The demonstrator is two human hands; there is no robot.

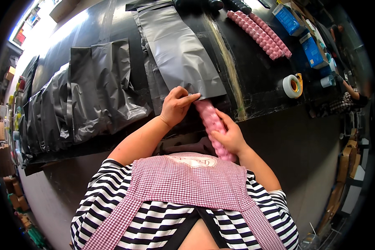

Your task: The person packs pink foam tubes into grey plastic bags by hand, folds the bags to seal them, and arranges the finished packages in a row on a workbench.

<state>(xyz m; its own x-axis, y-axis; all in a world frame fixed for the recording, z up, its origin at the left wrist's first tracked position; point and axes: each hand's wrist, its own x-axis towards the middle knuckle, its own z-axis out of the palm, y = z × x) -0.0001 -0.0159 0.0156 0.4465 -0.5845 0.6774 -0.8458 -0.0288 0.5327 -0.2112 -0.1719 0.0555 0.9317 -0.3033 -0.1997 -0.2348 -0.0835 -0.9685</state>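
Observation:
My right hand [230,135] is wrapped round a pink bumpy roll [213,123], which looks like bubble wrap. The roll's far end sits at the mouth of a long grey plastic mailing bag [177,50] lying flat on the table. With fingers bent, my left hand [179,104] pinches the near edge of that bag, right beside the roll's end. How far the roll reaches inside the bag is hidden. More grey bags lie under this one, their edges showing at its left.
Dark filled-looking mailing bags [100,87] lie in a row on the black table [262,83] at the left. Two more pink rolls [258,35] are at the far right, near a tape roll [292,86] and blue boxes [313,51]. Another person [348,98] is at the right.

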